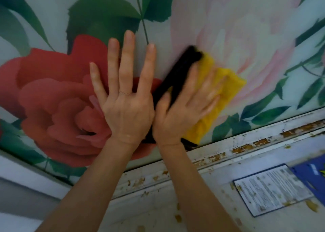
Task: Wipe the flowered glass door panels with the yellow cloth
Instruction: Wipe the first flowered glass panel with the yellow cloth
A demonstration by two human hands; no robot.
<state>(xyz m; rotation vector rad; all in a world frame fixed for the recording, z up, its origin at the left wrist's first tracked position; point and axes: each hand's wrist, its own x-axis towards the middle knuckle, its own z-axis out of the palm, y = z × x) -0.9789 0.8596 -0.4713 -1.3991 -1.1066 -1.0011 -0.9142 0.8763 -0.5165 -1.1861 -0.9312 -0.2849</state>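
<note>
The flowered glass panel (228, 20) fills the upper view, with a red rose at the left, a pale pink flower at the right and green leaves. My left hand (125, 99) lies flat on the glass over the rose's edge, fingers spread, holding nothing. My right hand (184, 106) presses the yellow cloth (226, 85) flat against the glass over the pink flower. The cloth has a black part (177, 76) along its left side. The right hand is blurred.
A white frame (246, 143) with chipped, rust-coloured spots runs diagonally below the glass. Beneath it, a white printed label (270, 189) and a blue sticker (313, 172) sit on a stained white surface. A grey-white edge (26, 179) borders the lower left.
</note>
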